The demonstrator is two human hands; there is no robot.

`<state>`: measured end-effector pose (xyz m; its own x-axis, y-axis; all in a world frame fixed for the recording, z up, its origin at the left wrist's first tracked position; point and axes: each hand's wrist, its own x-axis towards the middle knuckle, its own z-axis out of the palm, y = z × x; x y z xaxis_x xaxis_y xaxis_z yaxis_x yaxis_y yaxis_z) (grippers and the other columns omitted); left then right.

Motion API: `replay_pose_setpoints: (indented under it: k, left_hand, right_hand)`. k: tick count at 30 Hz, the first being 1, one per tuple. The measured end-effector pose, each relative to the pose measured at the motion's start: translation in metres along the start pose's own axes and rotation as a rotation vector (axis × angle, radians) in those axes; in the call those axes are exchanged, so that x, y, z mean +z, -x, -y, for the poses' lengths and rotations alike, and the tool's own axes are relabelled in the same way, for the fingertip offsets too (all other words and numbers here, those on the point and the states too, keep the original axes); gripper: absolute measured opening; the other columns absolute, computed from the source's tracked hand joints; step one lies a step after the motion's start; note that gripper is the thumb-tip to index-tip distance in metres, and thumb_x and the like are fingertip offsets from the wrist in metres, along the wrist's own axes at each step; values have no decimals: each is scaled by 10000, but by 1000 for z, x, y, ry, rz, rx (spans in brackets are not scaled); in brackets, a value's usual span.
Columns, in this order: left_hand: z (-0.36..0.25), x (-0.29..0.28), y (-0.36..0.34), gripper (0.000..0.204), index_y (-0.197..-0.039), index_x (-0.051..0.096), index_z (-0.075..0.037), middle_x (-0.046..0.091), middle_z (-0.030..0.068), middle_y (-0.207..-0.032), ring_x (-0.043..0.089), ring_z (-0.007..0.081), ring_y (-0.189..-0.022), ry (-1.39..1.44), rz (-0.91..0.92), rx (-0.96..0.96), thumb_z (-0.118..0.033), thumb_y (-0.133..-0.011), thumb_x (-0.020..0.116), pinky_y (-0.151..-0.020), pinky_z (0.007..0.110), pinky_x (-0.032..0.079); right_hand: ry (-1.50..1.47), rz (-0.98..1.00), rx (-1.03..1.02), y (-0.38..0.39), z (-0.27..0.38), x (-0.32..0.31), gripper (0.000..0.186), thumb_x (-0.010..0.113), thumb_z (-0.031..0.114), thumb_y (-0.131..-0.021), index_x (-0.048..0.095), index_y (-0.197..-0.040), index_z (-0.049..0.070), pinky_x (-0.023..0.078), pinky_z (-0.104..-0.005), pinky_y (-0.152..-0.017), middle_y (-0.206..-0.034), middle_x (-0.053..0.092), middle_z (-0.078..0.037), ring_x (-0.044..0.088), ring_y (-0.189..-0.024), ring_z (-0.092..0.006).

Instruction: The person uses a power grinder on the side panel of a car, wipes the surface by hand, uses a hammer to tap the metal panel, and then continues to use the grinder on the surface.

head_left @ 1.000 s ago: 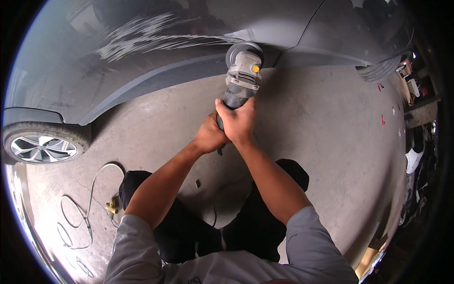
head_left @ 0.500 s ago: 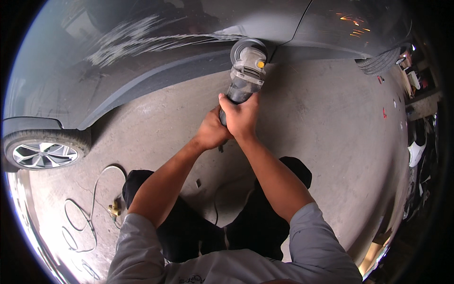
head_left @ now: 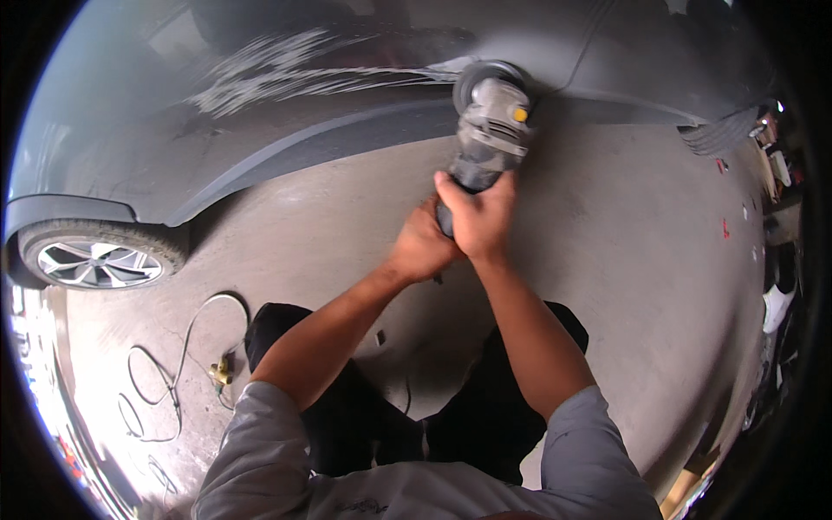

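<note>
Both of my hands are wrapped round an angle grinder (head_left: 492, 139) with a grey, dusty body and a yellow button. My right hand (head_left: 481, 212) grips the body, its thumb along the near side. Lower down, my left hand (head_left: 422, 243) closes round the rear end of the handle. The grinder's dark round disc (head_left: 472, 80) is up against the lower side of a dark grey car (head_left: 347, 52); the exact contact is hidden by the tool's head. Left of the disc, pale scratches (head_left: 269, 74) run along the car's panel.
A car wheel (head_left: 100, 263) stands at the left, and another tyre (head_left: 724, 132) at the far right. On the concrete floor (head_left: 607, 243) lie a looped cable (head_left: 182, 364) and a yellow connector (head_left: 221, 371). Assorted items line the right edge.
In the picture, the grinder and both hands have shifted right and slightly up along the car, while the whole view has also shifted. Sparks seen earlier at the upper right no longer show.
</note>
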<state>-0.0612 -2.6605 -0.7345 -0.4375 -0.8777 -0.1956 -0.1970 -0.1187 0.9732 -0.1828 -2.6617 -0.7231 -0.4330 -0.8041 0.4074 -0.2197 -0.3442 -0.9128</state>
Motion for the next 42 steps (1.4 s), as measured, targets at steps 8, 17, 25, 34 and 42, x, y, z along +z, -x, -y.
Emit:
replay_pose_setpoints:
  k: [8, 17, 25, 34, 42]
  left_hand:
    - [-19, -2, 20, 844, -1432, 559, 34, 756, 232, -1198, 743, 364, -1130, -37, -48, -18, -215, -708, 915, -983, 448, 565]
    - [-31, 0, 31, 784, -1371, 570, 19, 744, 140, -1110, 727, 247, -1013, -2, -88, -84, -154, -692, 922, -906, 388, 581]
    - [-35, -4, 32, 741, -1316, 581, 33, 738, 117, -1051, 718, 223, -925, -39, -69, -83, -119, -667, 904, -839, 376, 587]
    - [-46, -10, 33, 664, -1266, 588, 42, 726, 104, -1005, 701, 196, -873, -80, -67, -55, -82, -685, 885, -795, 367, 583]
    - [-47, -9, 31, 650, -1247, 590, 44, 720, 89, -953, 685, 186, -815, -31, -62, 16, -63, -671, 874, -736, 365, 576]
  right_hand:
    - [-104, 84, 49, -1, 16, -1, 592, 869, 129, -854, 570, -1338, -37, 512, -430, -994, -1204, 667, -153, 647, -1071, -262]
    - [-89, 66, 56, 2, 22, 1, 518, 846, 95, -845, 583, -1275, -27, 535, -387, -900, -1109, 675, -117, 643, -981, -215]
    - [-1, 72, 166, 3, 31, 1, 684, 880, 204, -814, 517, -1334, -53, 551, -469, -937, -1149, 700, -226, 708, -1026, -382]
    - [-107, 26, 92, -1, 31, 7, 658, 871, 194, -823, 522, -1320, -58, 538, -463, -956, -1170, 691, -233, 698, -1052, -364]
    - [-93, 12, 104, -2, 29, 6, 649, 866, 189, -829, 517, -1317, -61, 536, -465, -968, -1163, 684, -231, 694, -1054, -364]
